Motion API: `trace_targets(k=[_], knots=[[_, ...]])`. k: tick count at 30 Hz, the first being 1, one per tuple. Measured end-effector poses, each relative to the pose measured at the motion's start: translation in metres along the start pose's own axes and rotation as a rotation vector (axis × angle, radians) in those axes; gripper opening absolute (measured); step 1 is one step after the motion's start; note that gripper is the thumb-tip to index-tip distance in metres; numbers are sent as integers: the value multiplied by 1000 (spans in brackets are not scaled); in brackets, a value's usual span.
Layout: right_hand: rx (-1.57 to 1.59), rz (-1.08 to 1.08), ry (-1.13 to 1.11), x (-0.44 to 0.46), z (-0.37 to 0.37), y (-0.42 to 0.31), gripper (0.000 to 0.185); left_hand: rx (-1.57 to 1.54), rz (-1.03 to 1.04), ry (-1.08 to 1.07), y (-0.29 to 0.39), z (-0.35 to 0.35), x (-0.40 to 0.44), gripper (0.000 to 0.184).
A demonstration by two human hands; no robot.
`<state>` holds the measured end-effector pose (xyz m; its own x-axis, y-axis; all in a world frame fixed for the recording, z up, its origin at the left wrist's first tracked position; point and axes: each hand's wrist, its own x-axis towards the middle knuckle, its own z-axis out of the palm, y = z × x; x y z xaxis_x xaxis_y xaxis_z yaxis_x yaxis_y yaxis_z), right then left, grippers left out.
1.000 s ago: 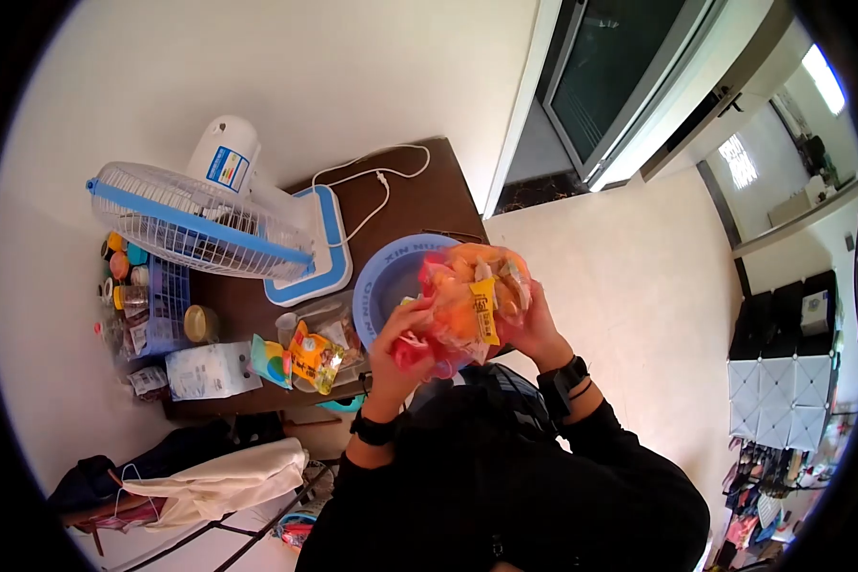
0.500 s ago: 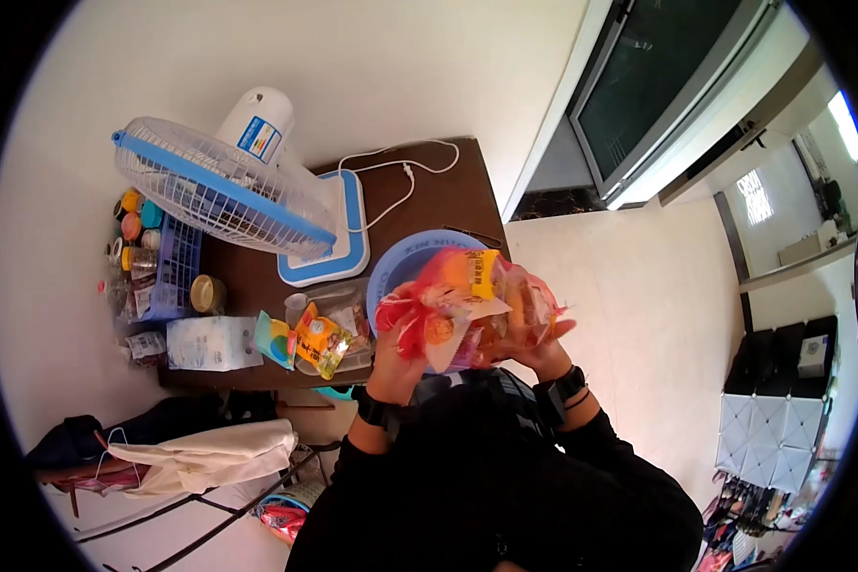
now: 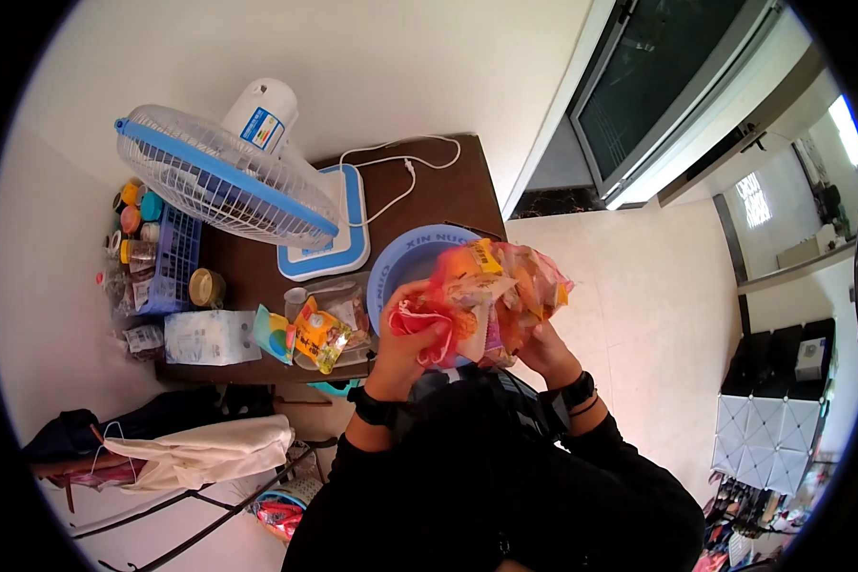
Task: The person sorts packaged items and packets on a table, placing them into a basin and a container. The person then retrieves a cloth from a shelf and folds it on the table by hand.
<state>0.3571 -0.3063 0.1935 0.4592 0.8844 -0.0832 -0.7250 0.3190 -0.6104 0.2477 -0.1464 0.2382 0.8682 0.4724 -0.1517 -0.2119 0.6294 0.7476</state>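
Note:
A red mesh bag (image 3: 427, 329) full of snack packets hangs in front of me over the near side of a blue basin (image 3: 396, 250). My left hand (image 3: 402, 355) is closed around the bunched red end of the bag. At the other end, my right hand (image 3: 550, 358) grips the bag from below and the side, with some fingers hidden behind it. Orange, yellow and clear wrappers show through the mesh. Left of the basin, a yellow-orange snack packet (image 3: 320, 336) lies on a clear plastic tray (image 3: 355, 358).
On the brown table (image 3: 467, 181) stand a white and blue fan (image 3: 324, 224) with its cord, a pack of tissues (image 3: 212, 337), a jar (image 3: 206, 287) and a purple basket (image 3: 174, 262). A teal packet (image 3: 275, 334) lies by the tissues. Clothes (image 3: 210, 453) hang below left.
The bag has turned slightly and its right end has risen. My left hand has the red mesh bunched more tightly, and my right hand has shifted a little along the bag.

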Motion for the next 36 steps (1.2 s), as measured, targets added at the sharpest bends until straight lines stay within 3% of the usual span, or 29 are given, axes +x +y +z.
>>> trace_targets(k=[5,9,14,16,19,23,25,30,32,33,34,36], knots=[[98,65,109,12,-6,4,60,3,67,131,-12,-11,8,32],[115,75,125,17,-3,2,51,17,-10,145,-7,-24,7,27],[167,106,219,18,-6,1,45,270,97,198,-2,-51,11,23],[21,148,262,17,-3,-4,42,346,110,176,11,-50,10,22],[211,170,220,21,-17,4,42,368,238,235,17,-53,4,21],[239,174,189,22,-20,4,40,461,394,206,34,-51,-10,20],[122,93,211,21,-16,0,38,504,525,565,43,-51,-20,20],[-55,11,172,13,-19,-2,36,570,628,544,68,-42,-39,19],[-105,-8,134,11,-23,0,35,590,579,672,69,-38,-42,20],[-23,10,181,13,-17,-2,33,852,648,648,67,-48,-40,21],[59,30,228,16,-14,-3,31,854,644,651,63,-54,-40,21],[98,43,267,27,-29,4,29,1271,739,618,62,-60,-38,36]])
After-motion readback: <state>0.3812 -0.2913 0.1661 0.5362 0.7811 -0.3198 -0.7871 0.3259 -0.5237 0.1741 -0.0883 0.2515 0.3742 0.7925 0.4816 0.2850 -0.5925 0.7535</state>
